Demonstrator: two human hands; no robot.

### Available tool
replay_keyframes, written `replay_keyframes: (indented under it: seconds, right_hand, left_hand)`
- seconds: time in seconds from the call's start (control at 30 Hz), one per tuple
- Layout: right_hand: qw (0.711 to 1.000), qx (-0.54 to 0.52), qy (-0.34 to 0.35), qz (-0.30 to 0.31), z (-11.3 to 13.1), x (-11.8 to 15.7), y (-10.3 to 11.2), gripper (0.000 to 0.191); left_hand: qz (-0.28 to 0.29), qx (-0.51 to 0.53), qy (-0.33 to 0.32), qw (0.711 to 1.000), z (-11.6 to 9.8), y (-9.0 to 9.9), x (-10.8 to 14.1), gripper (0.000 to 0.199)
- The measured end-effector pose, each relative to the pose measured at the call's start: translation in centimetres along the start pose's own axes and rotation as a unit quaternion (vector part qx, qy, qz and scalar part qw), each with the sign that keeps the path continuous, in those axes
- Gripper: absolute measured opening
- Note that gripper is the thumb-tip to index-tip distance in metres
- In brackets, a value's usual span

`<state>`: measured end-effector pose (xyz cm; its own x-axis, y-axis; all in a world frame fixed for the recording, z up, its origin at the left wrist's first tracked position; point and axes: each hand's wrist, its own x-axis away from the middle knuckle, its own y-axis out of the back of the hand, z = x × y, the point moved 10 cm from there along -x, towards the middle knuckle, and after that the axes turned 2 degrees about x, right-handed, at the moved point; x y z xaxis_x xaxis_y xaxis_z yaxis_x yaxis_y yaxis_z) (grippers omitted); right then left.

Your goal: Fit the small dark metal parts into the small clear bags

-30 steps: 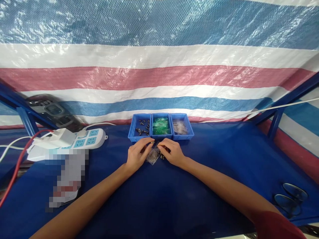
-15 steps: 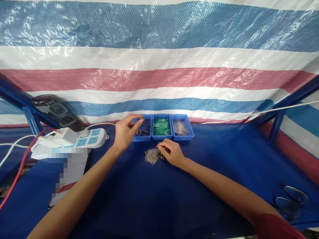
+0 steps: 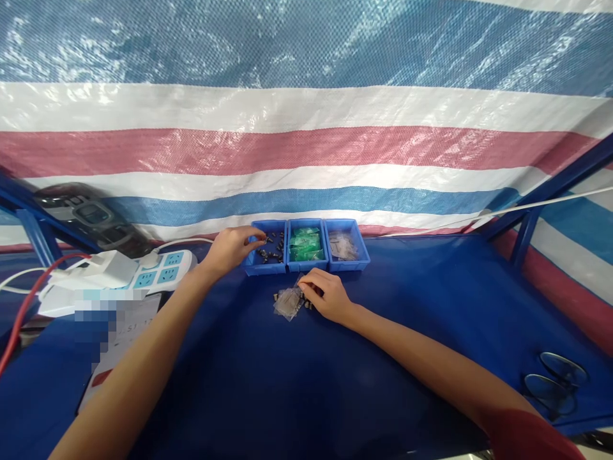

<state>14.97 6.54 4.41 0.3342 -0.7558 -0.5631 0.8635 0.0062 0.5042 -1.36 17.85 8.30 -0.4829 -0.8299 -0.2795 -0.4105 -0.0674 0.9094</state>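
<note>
My left hand (image 3: 233, 249) is at the near left edge of the left blue bin (image 3: 266, 268), thumb and fingertips pinched on a small metal screw-like part (image 3: 264, 240). More small dark metal parts (image 3: 271, 255) lie scattered in that bin. My right hand (image 3: 328, 294) rests on the table in front of the bins, its fingers closed on what looks like the edge of a small clear plastic bag (image 3: 300, 282). Beside its fingertips lies a pile of flat clear bags (image 3: 288, 303), with several small metal parts (image 3: 307, 305) partly hidden under the hand.
The middle bin (image 3: 308, 264) holds green packets; the right bin (image 3: 348, 264) holds clear packets. At left are a white power strip (image 3: 167, 271) with cables and a partly blurred-out phone-like object (image 3: 127, 335). Eyeglasses (image 3: 550, 383) lie at right. A striped tarp (image 3: 306, 147) hangs behind.
My left hand has drawn back left and slightly down over the left bin, still pinching. The right hand stays by the pile. The whole view has shifted a little.
</note>
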Motion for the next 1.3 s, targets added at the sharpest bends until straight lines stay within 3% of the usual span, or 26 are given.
replay_keyframes:
  seconds: [0.27, 0.6, 1.3]
  right_hand:
    - [1.000, 0.000, -0.001, 0.003, -0.2, 0.0, -0.1, 0.021]
    - [1.000, -0.004, -0.003, 0.005, 0.0, 0.0, 0.0, 0.022]
    - [1.000, 0.008, -0.005, 0.007, 0.0, 0.0, -0.1, 0.024]
  left_hand:
    - [0.045, 0.002, -0.007, 0.999, 0.1, -0.5, 0.1, 0.027]
    - [0.053, -0.029, -0.029, 0.998, -0.4, -0.9, 0.3, 0.027]
    - [0.082, -0.067, -0.011, 0.994, -0.1, -1.2, 0.4, 0.025]
